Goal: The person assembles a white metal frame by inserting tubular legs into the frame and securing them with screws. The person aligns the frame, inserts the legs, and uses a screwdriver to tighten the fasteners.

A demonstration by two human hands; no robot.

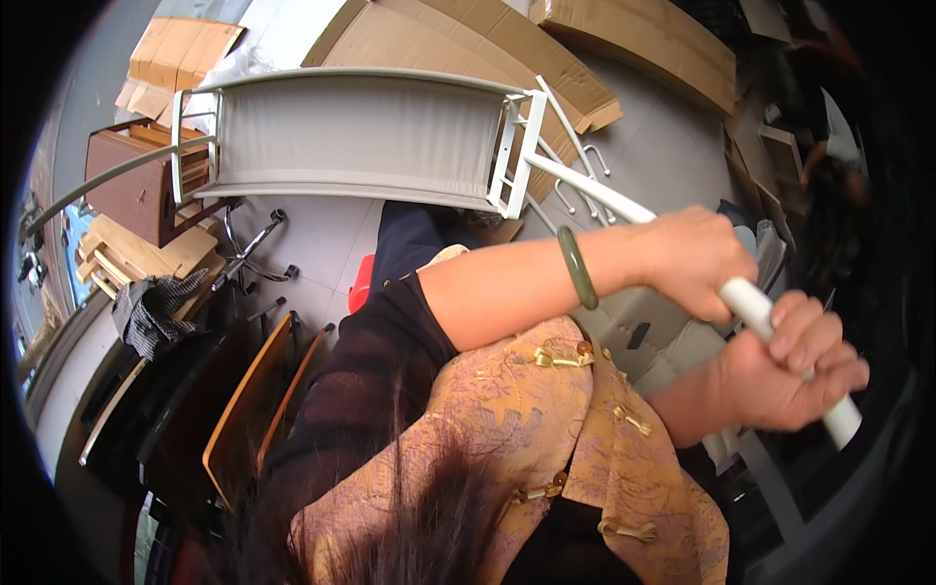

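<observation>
My left hand (697,261) is wrapped around a long white tube (597,193), its forearm crossing my front with a green bangle (577,268) at the wrist. Farther down the same tube, close to its lower right end, my right hand (795,369) has its fingers closed around it. The tube's far end meets a white metal end piece (519,156) of a frame with a grey fabric panel (356,136) stretched across it. Whether the tube is fixed there or only touches, I cannot tell.
Cardboard sheets (643,39) lie beyond the frame. At the left are a brown wooden cabinet (127,180), a wheeled chair base (255,244), a checked cloth (161,312) and several upright boards (239,419). Bent white metal legs (580,146) stand behind the panel's right end.
</observation>
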